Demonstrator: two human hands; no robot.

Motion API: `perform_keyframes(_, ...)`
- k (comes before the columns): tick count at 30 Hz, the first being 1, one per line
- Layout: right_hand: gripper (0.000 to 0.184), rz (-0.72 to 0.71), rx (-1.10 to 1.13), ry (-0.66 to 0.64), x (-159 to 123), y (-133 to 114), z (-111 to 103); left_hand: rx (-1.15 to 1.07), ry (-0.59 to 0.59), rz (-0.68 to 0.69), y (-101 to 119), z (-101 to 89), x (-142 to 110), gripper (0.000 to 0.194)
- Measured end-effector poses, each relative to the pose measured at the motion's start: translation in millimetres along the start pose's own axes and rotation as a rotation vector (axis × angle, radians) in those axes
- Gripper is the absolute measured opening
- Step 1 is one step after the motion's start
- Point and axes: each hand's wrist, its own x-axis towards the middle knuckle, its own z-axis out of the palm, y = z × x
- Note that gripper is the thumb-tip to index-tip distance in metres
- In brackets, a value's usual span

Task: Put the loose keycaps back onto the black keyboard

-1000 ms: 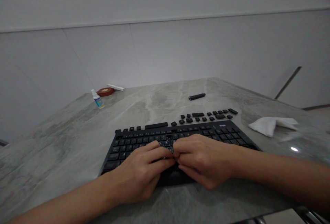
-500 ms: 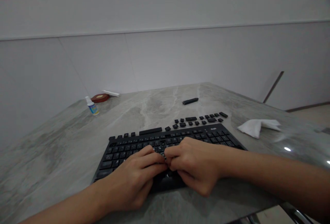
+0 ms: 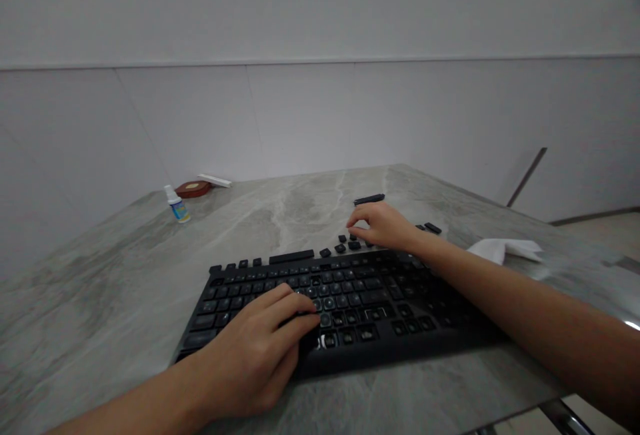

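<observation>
Black oblong keyboard [image 3: 370,351], squarish keycaps [image 3: 341,248], marbled tabletop [image 3: 300,211]

- Dim, flat, greyish light; the wall [image 3: 320,115] darkens at the top-right corner.
- A small glare spot [image 3: 632,323] whitens the marbled tabletop [image 3: 280,208] at the right edge.
- Heavy shade on the keyboard [image 3: 355,299] beside the right forearm [image 3: 490,295].
- Spray bottle [image 3: 179,209] label too soft to read.
- Wide-angle stretching toward the sides.

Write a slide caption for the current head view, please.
Left hand on a partly stripped keyboard, right hand near the loose keycaps behind it.
</observation>
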Motion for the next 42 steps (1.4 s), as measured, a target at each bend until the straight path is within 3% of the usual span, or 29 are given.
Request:
perform_keyframes(6, 0.012, 0.010, -0.023, -0.062, 5, 1, 17, 0.014, 0.003, 0.000, 1, -1.5, 0, 0.039)
perform_keyframes(31, 0.012, 0.103, 0.059, -0.090, 8, -8, 26, 0.001, -0.010, -0.005, 0, -1.4, 3, 0.039)
perform_keyframes(35, 0.011, 0.156, 0.172, -0.033, 9, -14, 21, 0.033, -0.006, 0.008, 1, -2.7, 3, 0.039)
perform_keyframes(39, 0.017, 0.229, 0.356, -0.023, 4, -36, 9, 0.101, -0.006, 0.016, 1, -3.4, 0, 0.043)
perform_keyframes(42, 0.020, 0.306, 0.822, -0.121, -7, -60, 2, 0.169, -0.007, 0.023, 1, -2.4, -3, 0.051)
